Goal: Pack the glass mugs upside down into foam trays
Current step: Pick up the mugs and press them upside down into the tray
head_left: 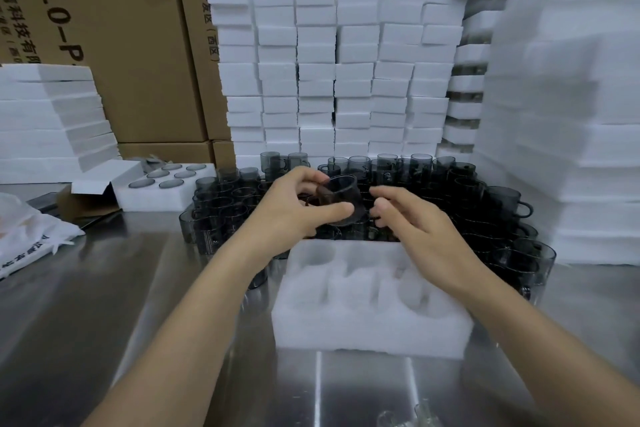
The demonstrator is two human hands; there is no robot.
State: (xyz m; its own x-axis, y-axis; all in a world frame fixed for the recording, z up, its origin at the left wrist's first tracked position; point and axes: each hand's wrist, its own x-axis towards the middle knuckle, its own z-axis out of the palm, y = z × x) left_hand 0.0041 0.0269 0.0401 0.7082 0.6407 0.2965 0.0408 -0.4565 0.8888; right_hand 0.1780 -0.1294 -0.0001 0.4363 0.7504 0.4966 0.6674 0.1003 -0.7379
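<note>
Smoky grey mugs (450, 191), white foam tray (372, 302), brown cartons (138, 45).

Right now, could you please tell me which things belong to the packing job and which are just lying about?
Job: left hand holding a glass mug; right hand; empty foam tray; loose mugs; filled tray.
Lying about: cardboard boxes; white bag.

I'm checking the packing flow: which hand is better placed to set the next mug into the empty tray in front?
Probably left. The left hand grips a mug just beyond the foam tray; the right hand holds nothing.
</note>
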